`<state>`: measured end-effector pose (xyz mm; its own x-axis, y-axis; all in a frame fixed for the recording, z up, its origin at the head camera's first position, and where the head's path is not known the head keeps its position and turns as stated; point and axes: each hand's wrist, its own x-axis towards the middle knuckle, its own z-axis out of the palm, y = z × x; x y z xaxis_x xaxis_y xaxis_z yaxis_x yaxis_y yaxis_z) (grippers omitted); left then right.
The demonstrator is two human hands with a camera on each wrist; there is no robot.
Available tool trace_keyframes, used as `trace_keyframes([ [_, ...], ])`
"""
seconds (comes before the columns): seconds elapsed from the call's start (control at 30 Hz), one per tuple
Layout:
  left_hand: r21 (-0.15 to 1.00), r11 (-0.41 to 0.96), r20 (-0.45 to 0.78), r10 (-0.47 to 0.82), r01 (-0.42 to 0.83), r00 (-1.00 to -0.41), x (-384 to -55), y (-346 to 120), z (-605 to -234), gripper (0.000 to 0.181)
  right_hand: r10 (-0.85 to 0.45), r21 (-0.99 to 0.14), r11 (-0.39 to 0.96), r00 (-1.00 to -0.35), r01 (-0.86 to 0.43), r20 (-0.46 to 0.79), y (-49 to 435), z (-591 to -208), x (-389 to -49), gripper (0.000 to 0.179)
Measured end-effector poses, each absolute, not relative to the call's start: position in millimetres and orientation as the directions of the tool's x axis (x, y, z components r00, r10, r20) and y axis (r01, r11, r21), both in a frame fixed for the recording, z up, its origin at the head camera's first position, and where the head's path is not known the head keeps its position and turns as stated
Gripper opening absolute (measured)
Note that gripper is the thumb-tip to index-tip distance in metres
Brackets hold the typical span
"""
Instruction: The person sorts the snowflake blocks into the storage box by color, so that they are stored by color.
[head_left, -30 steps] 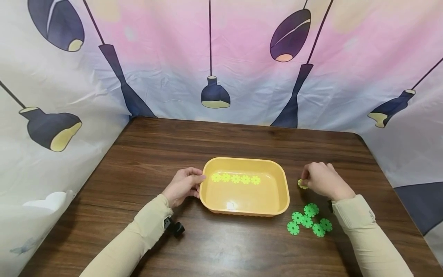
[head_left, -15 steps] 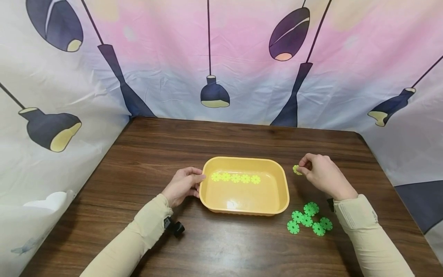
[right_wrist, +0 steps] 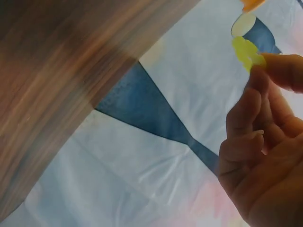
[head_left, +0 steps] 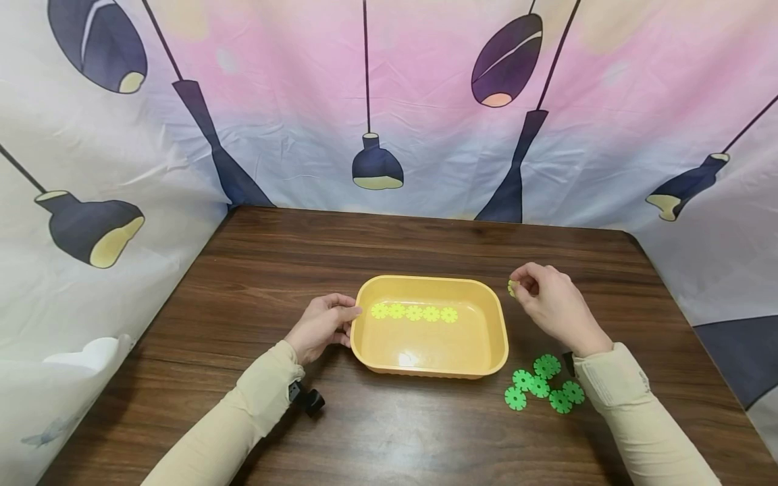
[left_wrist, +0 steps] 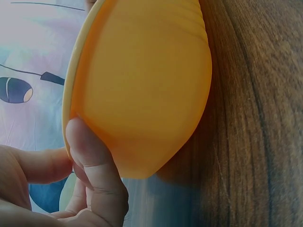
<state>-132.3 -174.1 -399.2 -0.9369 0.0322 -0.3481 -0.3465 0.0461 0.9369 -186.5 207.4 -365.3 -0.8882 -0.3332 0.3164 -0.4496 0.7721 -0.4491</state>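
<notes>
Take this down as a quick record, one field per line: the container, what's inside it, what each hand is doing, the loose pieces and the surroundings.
Container: yellow tray, upright on the wooden table
Inside: five yellow pieces in a row, nearer the far side
Left hand: grips the tray's left end
Right hand: pinches a single yellow piece, outside the tray, to its right
Loose pieces: green pieces clustered on the table, some overlapping
Surroundings: backdrop printed with hanging lamps
</notes>
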Motion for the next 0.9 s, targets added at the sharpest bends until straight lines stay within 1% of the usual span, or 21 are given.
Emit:
trace_keyframes([
  [0.1, 0.936, 0.048, -0.352, 0.029, -0.35, -0.936, -132, -174, -400, 0.028, -0.344, -0.453, 0.753, -0.872, -0.477, 0.347, 204, -366, -185, 0.01],
  [0.23, 0.933, 0.055, -0.358, 0.026, -0.356, -0.933, -132, -174, -399, 0.03, -0.362, -0.469, 0.723, -0.856, -0.508, 0.369, 200, -364, -183, 0.011],
  [0.33, 0.932, 0.056, -0.359, 0.026, -0.357, -0.933, -132, -174, -398, 0.031, -0.398, -0.473, 0.694, -0.836, -0.544, 0.377, 196, -363, -181, 0.01],
  [0.43, 0.933, 0.054, -0.356, 0.026, -0.355, -0.934, -132, -175, -398, 0.031, -0.455, -0.458, 0.677, -0.817, -0.576, 0.355, 190, -363, -177, 0.011],
  [0.53, 0.934, 0.051, -0.354, 0.027, -0.353, -0.935, -132, -175, -398, 0.031, -0.523, -0.408, 0.682, -0.795, -0.607, 0.307, 183, -365, -174, 0.014],
  [0.67, 0.934, 0.049, -0.355, 0.029, -0.353, -0.934, -132, -175, -398, 0.03, -0.609, -0.304, 0.689, -0.753, -0.658, 0.25, 174, -368, -170, 0.018],
  [0.9, 0.932, 0.047, -0.36, 0.029, -0.358, -0.933, -132, -175, -398, 0.029, -0.687, -0.131, 0.68, -0.689, -0.722, 0.231, 161, -380, -168, 0.015],
])
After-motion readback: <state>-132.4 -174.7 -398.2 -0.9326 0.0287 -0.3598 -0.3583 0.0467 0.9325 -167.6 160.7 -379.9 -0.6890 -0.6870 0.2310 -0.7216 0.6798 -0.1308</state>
